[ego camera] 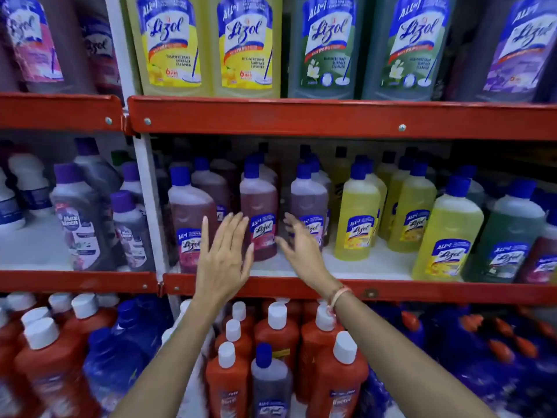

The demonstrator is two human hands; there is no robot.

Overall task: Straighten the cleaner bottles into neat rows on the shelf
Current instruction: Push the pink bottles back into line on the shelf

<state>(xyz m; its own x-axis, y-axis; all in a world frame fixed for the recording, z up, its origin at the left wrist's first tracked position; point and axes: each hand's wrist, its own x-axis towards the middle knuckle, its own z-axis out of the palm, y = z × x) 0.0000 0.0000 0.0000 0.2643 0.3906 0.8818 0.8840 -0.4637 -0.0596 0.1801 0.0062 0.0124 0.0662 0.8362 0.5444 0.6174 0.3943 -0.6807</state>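
Fingers [233, 224] of the left hand [223, 267] spread wide and empty, palm turned away, raised before the middle shelf [301, 268]. Fingers [291, 220] of the right hand [301, 251] likewise parted and slightly curled, gripping nothing, somewhat blurred. Between the two hands, a pink Lizol bottle [259, 218] with a blue cap, upright, set a little back from the shelf's front edge; whether either hand touches it cannot be told. Just left of the left hand, another pink Lizol bottle [191, 221] at the front of the shelf, beside the white upright post [150, 200]. Just behind the right hand, a purple-tinted Lizol bottle [309, 206], also upright. A pale wristband [339, 295] on the right wrist, over the red shelf lip [422, 292].

Further right on the same shelf, yellow Lizol bottles [357, 215] in loose, uneven files, one yellow bottle [449, 233] standing well forward near the lip, then a green Lizol bottle [509, 236] beside it. Left of the post, grey Max Kleen bottles [80, 215] leaning at angles.

On the shelf above, large Lizol refill pouches [171, 43], yellow, green and purple, in a tidy front row. On the shelf below, red bottles with white caps [277, 336] packed close, flanked by blue bottles [120, 351].
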